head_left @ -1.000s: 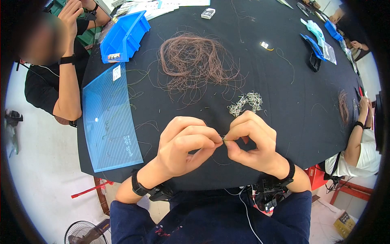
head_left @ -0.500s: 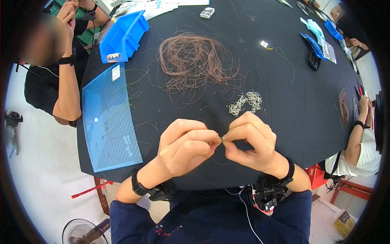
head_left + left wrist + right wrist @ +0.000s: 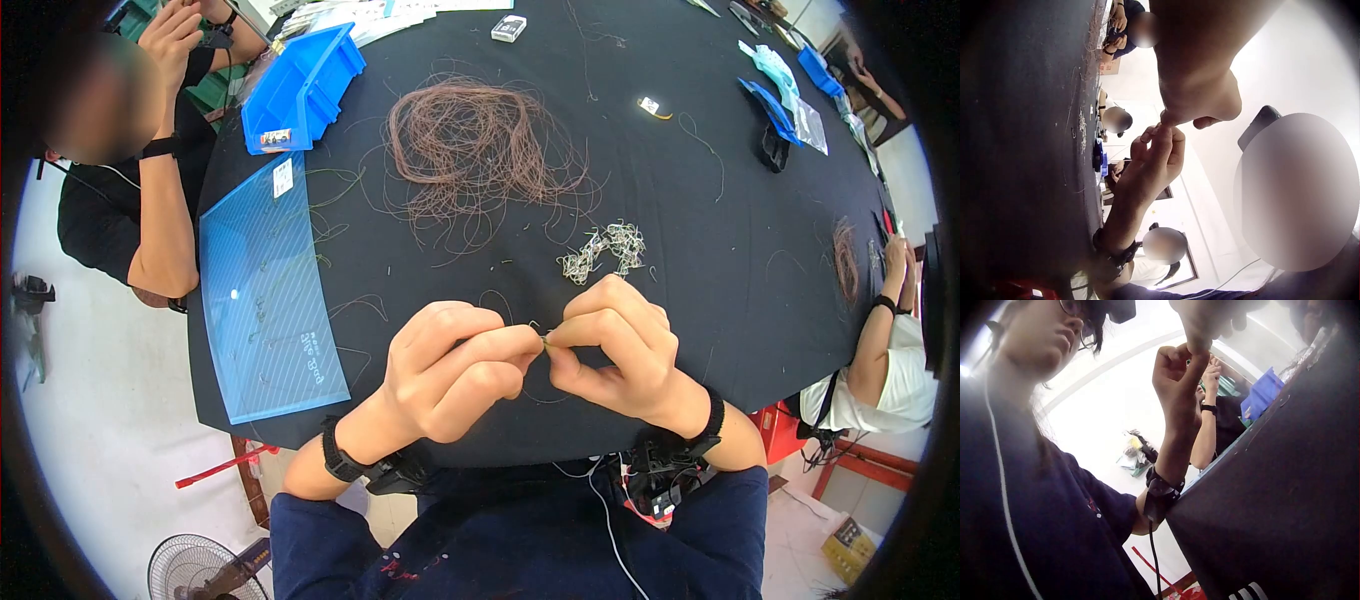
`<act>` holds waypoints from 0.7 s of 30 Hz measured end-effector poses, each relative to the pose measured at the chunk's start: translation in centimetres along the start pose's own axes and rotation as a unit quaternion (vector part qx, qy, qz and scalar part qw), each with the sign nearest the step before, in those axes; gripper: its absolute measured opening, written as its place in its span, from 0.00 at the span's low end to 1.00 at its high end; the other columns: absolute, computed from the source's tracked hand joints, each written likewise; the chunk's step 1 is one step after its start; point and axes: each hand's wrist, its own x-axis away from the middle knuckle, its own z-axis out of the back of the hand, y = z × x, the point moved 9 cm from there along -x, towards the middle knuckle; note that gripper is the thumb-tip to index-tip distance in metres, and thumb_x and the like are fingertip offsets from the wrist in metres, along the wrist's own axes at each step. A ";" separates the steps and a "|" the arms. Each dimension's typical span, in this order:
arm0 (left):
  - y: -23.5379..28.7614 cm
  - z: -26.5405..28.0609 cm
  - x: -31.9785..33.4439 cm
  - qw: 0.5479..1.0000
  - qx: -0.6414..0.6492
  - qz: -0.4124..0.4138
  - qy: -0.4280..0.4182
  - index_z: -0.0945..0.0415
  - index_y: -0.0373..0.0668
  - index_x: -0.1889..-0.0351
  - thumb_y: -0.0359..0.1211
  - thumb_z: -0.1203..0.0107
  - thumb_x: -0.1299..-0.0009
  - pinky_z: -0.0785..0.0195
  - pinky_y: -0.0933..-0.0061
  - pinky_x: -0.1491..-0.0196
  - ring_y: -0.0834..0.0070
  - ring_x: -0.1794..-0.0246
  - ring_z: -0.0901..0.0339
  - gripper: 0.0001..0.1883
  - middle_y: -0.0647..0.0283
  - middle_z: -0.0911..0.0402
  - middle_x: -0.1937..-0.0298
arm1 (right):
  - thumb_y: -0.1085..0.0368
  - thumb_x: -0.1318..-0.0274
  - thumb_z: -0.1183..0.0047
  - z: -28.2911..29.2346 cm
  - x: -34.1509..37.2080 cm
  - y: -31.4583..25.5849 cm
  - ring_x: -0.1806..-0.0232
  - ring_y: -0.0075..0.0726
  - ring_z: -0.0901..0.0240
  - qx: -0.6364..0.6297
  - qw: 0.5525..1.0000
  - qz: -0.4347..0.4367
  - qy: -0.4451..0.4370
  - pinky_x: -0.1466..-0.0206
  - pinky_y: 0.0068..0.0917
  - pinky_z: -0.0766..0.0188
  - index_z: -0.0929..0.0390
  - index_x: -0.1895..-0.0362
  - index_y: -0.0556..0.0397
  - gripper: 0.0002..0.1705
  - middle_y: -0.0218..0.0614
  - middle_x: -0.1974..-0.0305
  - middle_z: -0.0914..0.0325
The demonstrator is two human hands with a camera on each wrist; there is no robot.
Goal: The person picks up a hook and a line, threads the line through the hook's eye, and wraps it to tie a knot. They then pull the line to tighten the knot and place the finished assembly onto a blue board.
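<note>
In the head view both hands meet over the near part of the table, fingertips against fingertips. My left hand pinches a tiny fish hook, whose curved tip shows just above the fingers. From the other side my right hand pinches at the same spot with thumb and forefinger; a thin line lies at the pinch, mostly hidden by the fingertips. A fine loop of line arcs above the left hand. Just beyond the right hand lies a pile of small silver fish hooks.
A loose coil of brown line lies farther back. At left, a translucent blue sheet carries fine lines, beside a blue bin. A small white box stands at the back. Other people sit at the left and right table edges.
My left hand has lowered slightly and turned, its fingers curling in more. The hook tip shows more clearly above the fingertips. The right hand has shifted slightly left, still pinching.
</note>
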 end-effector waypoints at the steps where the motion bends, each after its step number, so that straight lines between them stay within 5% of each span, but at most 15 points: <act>1: 0.0 -0.1 0.0 1.000 -0.010 -0.001 -0.003 0.36 0.43 0.79 0.23 0.39 0.54 0.32 0.74 0.73 0.72 0.72 0.28 0.14 0.64 0.20 0.71 | 0.78 0.71 0.39 0.0 0.0 0.0 0.76 0.36 0.31 0.001 1.000 0.000 -0.001 0.75 0.28 0.33 0.27 0.74 0.56 0.14 0.35 0.75 0.31; 21: -0.2 -0.5 -0.6 0.999 -0.004 -0.005 -0.033 0.41 0.41 0.82 0.17 0.42 0.56 0.37 0.78 0.78 0.73 0.79 0.34 0.17 0.60 0.23 0.70 | 0.79 0.72 0.39 0.0 0.1 0.2 0.76 0.33 0.31 -0.010 1.000 0.011 0.002 0.76 0.25 0.35 0.24 0.72 0.56 0.15 0.34 0.74 0.28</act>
